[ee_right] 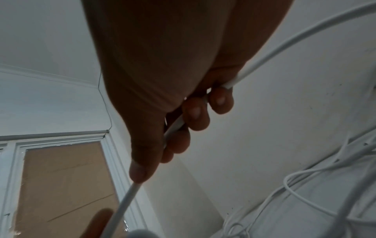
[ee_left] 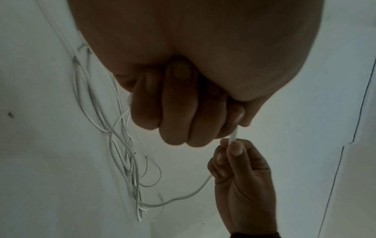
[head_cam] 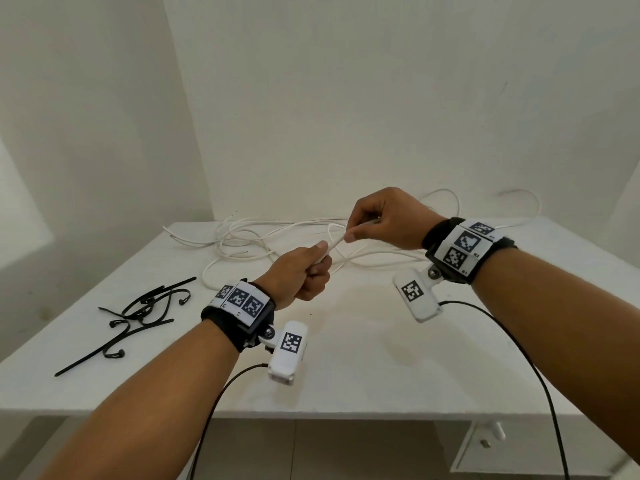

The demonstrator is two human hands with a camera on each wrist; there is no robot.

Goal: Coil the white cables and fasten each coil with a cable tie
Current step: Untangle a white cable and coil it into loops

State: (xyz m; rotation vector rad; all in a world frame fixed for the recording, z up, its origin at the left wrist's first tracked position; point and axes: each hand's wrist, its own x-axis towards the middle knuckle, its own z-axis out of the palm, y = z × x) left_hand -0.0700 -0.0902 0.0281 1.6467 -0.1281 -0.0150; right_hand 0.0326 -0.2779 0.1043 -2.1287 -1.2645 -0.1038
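The white table (head_cam: 346,368) fills the lower half of the head view, and across its far side, from about ten o'clock round to two o'clock, sprawl the white cables (head_cam: 249,237) in a loose, uncoiled tangle, with one loop running out past the right wrist toward the wall. At about eight o'clock lies a small heap of black cable ties (head_cam: 145,306), untouched. Above the middle of the table the left hand (head_cam: 301,275) is closed in a fist round one cable, which comes out past its thumb, and the right hand (head_cam: 384,220), just beside it at one o'clock, pinches the same cable between thumb and curled fingers, so a short taut run (head_cam: 335,241) bridges the two hands. This looks like the start of the first coil. To do it well, I would keep the left fist as the anchor, let the right hand slide outward along the cable to draw an even length, then bring that length back into the left hand as a loop, easing it clear of the tangle rather than yanking, since crossed strands could snag or drag the whole heap. The left wrist view shows what the head view hides: all four left fingers (ee_left: 177,103) folded tight into the palm, and the cable's slack (ee_left: 183,197) curving from the right hand down into the pile. The right wrist view shows the cable threaded under the right fingers (ee_right: 195,116) and out past the thumb.
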